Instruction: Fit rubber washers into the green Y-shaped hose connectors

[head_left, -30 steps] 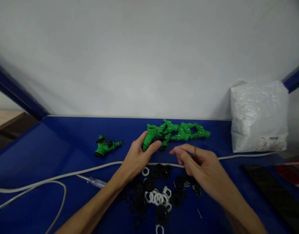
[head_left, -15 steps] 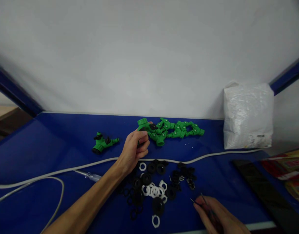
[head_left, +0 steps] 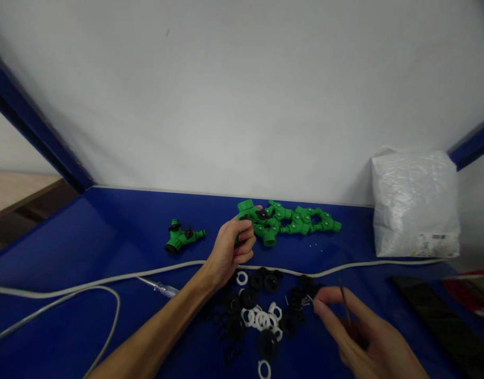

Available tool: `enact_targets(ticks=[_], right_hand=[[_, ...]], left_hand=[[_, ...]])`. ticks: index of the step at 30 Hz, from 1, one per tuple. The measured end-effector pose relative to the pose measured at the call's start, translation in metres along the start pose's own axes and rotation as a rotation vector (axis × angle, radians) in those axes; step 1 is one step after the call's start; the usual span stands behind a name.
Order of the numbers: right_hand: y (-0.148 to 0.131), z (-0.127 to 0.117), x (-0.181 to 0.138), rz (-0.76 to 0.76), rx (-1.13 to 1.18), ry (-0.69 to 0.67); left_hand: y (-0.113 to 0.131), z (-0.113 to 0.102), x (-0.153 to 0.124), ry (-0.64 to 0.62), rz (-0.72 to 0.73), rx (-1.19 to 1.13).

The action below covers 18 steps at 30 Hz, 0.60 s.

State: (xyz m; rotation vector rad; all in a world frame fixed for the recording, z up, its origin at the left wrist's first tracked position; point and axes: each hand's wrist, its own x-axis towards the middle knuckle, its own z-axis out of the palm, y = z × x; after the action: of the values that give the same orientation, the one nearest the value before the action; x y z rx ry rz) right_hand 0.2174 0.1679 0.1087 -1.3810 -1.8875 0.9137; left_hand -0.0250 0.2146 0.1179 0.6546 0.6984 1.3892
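My left hand (head_left: 231,245) is closed around a green Y-shaped hose connector (head_left: 245,207) with black valve levers, held above the blue table. More green connectors (head_left: 299,221) lie behind it, linked in a cluster. My right hand (head_left: 362,331) is closed on a thin-shafted screwdriver (head_left: 344,300), its handle mostly hidden in the palm. A tiny screw-like pin (head_left: 310,298) shows at the thumb and fingertip. That hand is beside a pile of small black parts (head_left: 295,297) with loose pins among them. White rings (head_left: 262,319) and black rings (head_left: 268,343) lie between my hands.
Another green connector (head_left: 182,237) with black levers lies at the left. A white cable (head_left: 147,273) crosses the table, and a clear-handled screwdriver (head_left: 166,290) lies near it. A white plastic-wrapped package (head_left: 415,205) stands at the back right, with a dark flat object (head_left: 427,316) in front.
My right hand has moved up and forward to the black parts and pins, still holding the screwdriver. My left hand keeps the green connector. The whole view has shifted slightly.
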Motion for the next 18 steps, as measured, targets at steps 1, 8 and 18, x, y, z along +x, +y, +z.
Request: enact_targets(ticks=[1,8,18], right_hand=[[-0.012,0.003,0.009,0.034,0.047,0.019],[-0.064,0.036,0.061,0.083,0.392,-0.157],[-0.067,0.048,0.078,0.072,0.450,-0.152]], left_hand=[[0.000,0.000,0.000,-0.011,0.000,-0.002],[-0.003,-0.001,0.002,-0.055,-0.042,-0.041],[-0.012,-0.001,0.001,-0.055,-0.038,0.086]])
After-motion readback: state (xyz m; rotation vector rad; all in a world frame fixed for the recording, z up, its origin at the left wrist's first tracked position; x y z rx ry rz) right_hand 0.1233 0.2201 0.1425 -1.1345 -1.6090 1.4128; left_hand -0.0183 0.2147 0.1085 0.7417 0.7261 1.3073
